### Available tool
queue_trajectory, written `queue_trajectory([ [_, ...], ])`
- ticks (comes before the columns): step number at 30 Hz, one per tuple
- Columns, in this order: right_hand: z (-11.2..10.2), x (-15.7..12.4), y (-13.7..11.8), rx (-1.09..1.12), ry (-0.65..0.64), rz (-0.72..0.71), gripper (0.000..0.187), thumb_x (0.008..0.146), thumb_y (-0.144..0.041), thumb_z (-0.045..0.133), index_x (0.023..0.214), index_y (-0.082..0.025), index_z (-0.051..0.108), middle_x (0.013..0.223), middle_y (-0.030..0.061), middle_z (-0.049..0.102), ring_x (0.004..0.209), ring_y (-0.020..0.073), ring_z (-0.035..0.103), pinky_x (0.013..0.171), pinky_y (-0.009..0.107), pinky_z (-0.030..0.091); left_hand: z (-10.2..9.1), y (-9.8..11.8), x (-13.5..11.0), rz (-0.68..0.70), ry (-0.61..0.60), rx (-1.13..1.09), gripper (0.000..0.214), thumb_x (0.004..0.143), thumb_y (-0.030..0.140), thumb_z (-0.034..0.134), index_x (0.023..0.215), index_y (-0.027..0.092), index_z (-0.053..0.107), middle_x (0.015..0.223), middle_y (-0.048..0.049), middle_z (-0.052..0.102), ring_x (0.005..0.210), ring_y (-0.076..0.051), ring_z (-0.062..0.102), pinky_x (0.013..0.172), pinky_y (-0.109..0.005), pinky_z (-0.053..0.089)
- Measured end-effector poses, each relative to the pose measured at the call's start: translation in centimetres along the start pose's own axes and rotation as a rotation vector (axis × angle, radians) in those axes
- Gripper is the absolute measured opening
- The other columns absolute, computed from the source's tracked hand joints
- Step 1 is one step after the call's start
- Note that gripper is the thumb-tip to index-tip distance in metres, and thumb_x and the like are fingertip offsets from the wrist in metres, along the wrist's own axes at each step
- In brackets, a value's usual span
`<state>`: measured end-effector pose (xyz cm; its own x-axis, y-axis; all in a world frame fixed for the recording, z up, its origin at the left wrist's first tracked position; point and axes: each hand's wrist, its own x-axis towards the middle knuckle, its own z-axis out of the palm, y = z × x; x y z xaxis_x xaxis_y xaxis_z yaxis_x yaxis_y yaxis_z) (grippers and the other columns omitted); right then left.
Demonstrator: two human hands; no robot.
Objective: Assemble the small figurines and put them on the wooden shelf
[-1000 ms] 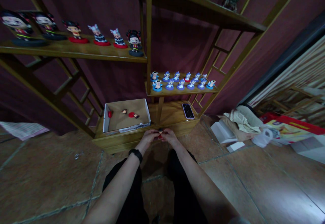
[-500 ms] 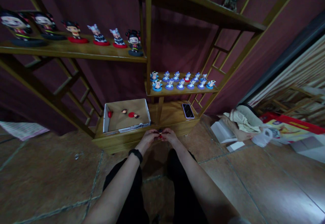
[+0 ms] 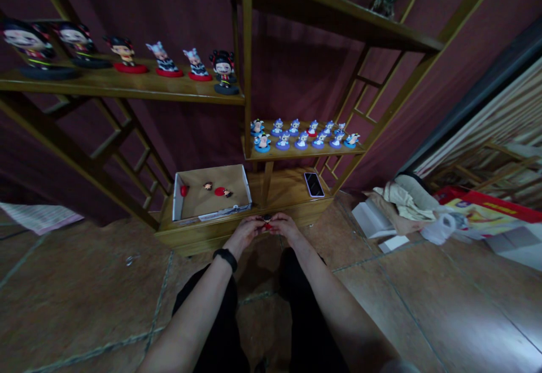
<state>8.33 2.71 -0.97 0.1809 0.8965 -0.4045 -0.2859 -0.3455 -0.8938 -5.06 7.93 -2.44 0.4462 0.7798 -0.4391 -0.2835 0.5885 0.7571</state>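
Note:
Between both hands is a small figurine (image 3: 267,223) with a dark head and a red lower part. My left hand (image 3: 249,229) pinches it from the left, and my right hand (image 3: 284,226) grips it from the right. The fingers partly cover it, so its details are hard to make out. Just beyond my left hand, a shallow cardboard box (image 3: 192,171) rests on the low shelf. In it lie two small dark-haired figurine pieces, a red disc base (image 3: 219,191) and a red piece (image 3: 184,191) at the left wall.
Purple and blue figurines (image 3: 301,140) stand in two rows on the middle shelf. Larger figurines (image 3: 223,71) line the upper left shelf. A phone (image 3: 314,184) lies on the low shelf. White boxes (image 3: 372,219), cloth and a plastic bag (image 3: 439,229) lie on the floor at right.
Both hands stay together around the figurine in nearly the same place. The figurine's dark head looks slightly shifted between the fingers. Nothing else has visibly moved.

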Motion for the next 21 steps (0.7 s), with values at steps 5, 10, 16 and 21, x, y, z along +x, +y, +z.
queue_trajectory([
  [5,-0.10,0.06,-0.12,0.011,0.001,0.032,0.021,0.053,-0.023,0.072,0.064,-0.018,0.055,0.059,-0.0032,0.064,0.052,0.0107,0.060,0.059,0.027,0.049,0.08,0.12,0.00,-0.018,0.009,0.009,0.018,0.056,-0.005,0.061,0.065,0.011,0.060,0.062,-0.0035,0.065,0.055,-0.011,0.060,0.055,-0.020,0.048],
  [10,-0.12,0.44,0.09,0.018,0.007,0.055,0.017,0.056,-0.021,0.070,0.064,-0.019,0.055,0.057,-0.0034,0.063,0.051,0.0108,0.060,0.059,0.026,0.050,0.05,0.21,-0.18,0.002,-0.010,0.024,0.017,0.056,-0.002,0.063,0.066,0.011,0.061,0.062,-0.0030,0.064,0.056,-0.011,0.060,0.056,-0.020,0.047],
  [16,-0.03,0.37,0.09,0.018,0.011,0.071,0.015,0.060,-0.023,0.069,0.067,-0.018,0.056,0.058,-0.0015,0.064,0.053,0.0112,0.061,0.059,0.026,0.051,0.15,0.20,-0.26,0.029,-0.014,0.036,0.019,0.055,0.001,0.066,0.070,0.012,0.061,0.065,-0.0030,0.065,0.057,-0.011,0.059,0.054,-0.019,0.045],
  [21,-0.13,0.28,0.14,0.010,-0.001,0.071,0.018,0.058,-0.023,0.070,0.069,-0.018,0.057,0.060,-0.0007,0.065,0.055,0.0123,0.063,0.059,0.026,0.051,0.16,0.05,-0.02,0.014,0.030,0.039,0.026,0.054,0.002,0.067,0.077,0.013,0.062,0.066,-0.0028,0.065,0.057,-0.011,0.060,0.055,-0.021,0.045],
])
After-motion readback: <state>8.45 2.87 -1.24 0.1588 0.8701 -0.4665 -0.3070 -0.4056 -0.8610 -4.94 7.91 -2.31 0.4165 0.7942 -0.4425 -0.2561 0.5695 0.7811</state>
